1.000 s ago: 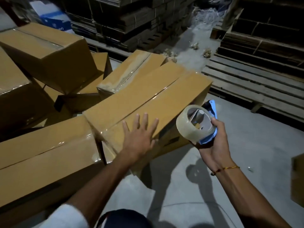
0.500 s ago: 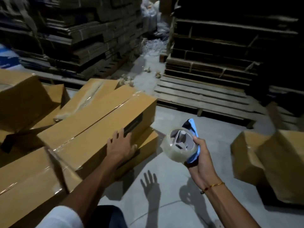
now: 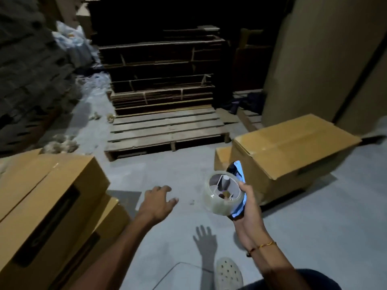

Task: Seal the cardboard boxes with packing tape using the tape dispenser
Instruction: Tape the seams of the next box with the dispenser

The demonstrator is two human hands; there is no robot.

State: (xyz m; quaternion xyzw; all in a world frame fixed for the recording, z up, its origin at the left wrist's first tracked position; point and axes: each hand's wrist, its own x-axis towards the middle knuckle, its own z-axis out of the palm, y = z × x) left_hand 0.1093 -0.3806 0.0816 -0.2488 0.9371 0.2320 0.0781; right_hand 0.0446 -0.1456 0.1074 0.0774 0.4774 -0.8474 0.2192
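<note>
The tape dispenser [image 3: 228, 193], blue with a clear roll, sits in the right hand [image 3: 249, 208], whose grip is wrapped around its handle, above the concrete floor [image 3: 146, 176]. Just right of it stands a cardboard box [image 3: 293, 151] with unsealed flaps. The left hand [image 3: 157, 203] hangs empty, fingers loosely spread, beside the stacked boxes [image 3: 48, 197] at left.

The boxes [image 3: 293, 147] are plain tan cardboard; the left box [image 3: 48, 193] carries a dark rectangular print on its side. The dispenser [image 3: 238, 185] is bright blue, its tape roll [image 3: 217, 206] clear with a yellowish tint. The floor [image 3: 167, 164] is pale grey. The pallet [image 3: 167, 130] is weathered brown. The shoe [image 3: 229, 273] is cream, dotted with holes. The bracelet [image 3: 265, 245] is gold.
</note>
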